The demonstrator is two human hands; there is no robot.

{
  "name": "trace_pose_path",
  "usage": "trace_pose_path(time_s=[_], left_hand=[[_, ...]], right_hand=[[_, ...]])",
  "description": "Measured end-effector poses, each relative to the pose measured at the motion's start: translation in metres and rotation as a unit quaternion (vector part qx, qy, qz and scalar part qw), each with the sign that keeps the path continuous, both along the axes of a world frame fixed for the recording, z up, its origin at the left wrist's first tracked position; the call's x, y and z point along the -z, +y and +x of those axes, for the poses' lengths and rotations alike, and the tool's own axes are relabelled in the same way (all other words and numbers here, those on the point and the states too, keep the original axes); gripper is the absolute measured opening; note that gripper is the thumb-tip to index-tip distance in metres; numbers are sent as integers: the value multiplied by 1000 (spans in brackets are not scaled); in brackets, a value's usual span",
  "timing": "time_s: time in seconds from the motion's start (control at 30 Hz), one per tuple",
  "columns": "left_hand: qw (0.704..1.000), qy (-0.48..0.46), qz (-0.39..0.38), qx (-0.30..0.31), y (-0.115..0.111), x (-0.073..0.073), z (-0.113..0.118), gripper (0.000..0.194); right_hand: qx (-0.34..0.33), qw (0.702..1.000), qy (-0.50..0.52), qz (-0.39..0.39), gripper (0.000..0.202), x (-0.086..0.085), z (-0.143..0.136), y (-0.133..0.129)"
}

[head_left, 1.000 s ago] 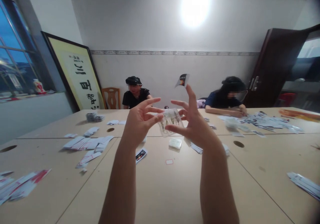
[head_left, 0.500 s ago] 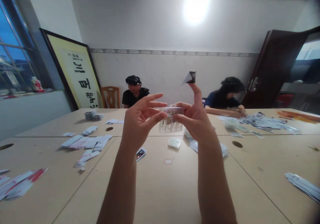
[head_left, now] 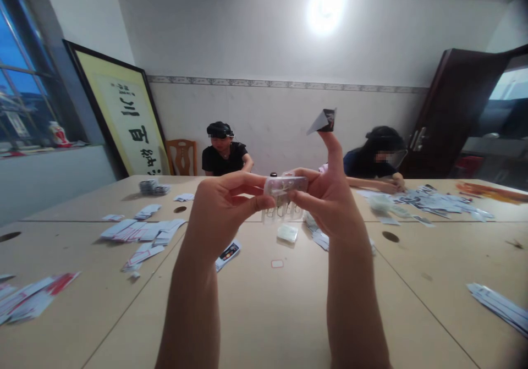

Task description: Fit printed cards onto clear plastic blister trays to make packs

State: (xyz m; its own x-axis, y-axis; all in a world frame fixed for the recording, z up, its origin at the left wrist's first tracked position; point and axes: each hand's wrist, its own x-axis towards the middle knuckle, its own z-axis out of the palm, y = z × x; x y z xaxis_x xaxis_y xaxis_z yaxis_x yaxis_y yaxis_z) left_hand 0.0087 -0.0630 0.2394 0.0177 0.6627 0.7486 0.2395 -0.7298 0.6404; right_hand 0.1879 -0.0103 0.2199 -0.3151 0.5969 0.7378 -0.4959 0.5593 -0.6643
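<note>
A small clear plastic case (head_left: pixel 284 208) with hook-shaped metal pieces inside is held up above the table at chest height. My left hand (head_left: pixel 225 207) pinches its left end between thumb and fingers. On the other end, my right hand (head_left: pixel 325 198) grips it with the thumb across the front. The right index finger points up, and a small black-and-white sticker or paper (head_left: pixel 324 121) clings to its tip, one side bent over. Fingers partly hide the case. Below it on the table lie a flat, pale clear pack (head_left: pixel 287 234) and a small red-edged label (head_left: pixel 277 263).
White paper stacks (head_left: pixel 136 231) lie at left, with more slips (head_left: pixel 35 300) nearer. A dark printed card (head_left: pixel 229 253) sits by my left forearm. Two people (head_left: pixel 225 154) sit across the table; papers (head_left: pixel 437 204) are heaped before the right one. Paper strips (head_left: pixel 497 303) lie right.
My left hand's fingers have folded from spread onto the case's left end. My right hand's raised finger with the sticker has shifted slightly right and up.
</note>
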Motion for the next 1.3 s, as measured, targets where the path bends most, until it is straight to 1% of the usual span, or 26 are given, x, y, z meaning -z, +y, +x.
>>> trace_pose_path(time_s=[0.13, 0.27, 0.33, 0.5, 0.6, 0.7, 0.83, 1.07, 1.3], left_hand=[[999, 1, 35, -2, -1, 0, 4, 18], [999, -6, 34, -9, 1, 1, 6, 16], [999, -8, 24, -25, 4, 2, 6, 17], [995, 21, -16, -98, 7, 6, 7, 23], [995, 24, -20, -97, 6, 7, 10, 27], [996, 24, -10, -88, 6, 8, 13, 26], [995, 30, 8, -95, 6, 10, 15, 27], [994, 53, 46, -86, 4, 11, 20, 23], [994, 55, 57, -73, 8, 12, 23, 26]], right_hand=[[-5, 1000, 6, 4, 118, -1, 2, -2], [4, 1000, 20, 2, 117, -2, 0, 0], [18, 1000, 26, 3, 115, -3, -3, 1], [74, 997, 19, 1, 107, -1, -9, 1], [101, 995, 19, 5, 98, 0, -10, 0], [116, 993, 9, 11, 95, 1, -9, 3], [105, 994, -4, 22, 96, 2, -6, 6], [69, 997, 30, 20, 88, 2, -4, 10], [63, 996, 57, 16, 85, 0, -5, 11]])
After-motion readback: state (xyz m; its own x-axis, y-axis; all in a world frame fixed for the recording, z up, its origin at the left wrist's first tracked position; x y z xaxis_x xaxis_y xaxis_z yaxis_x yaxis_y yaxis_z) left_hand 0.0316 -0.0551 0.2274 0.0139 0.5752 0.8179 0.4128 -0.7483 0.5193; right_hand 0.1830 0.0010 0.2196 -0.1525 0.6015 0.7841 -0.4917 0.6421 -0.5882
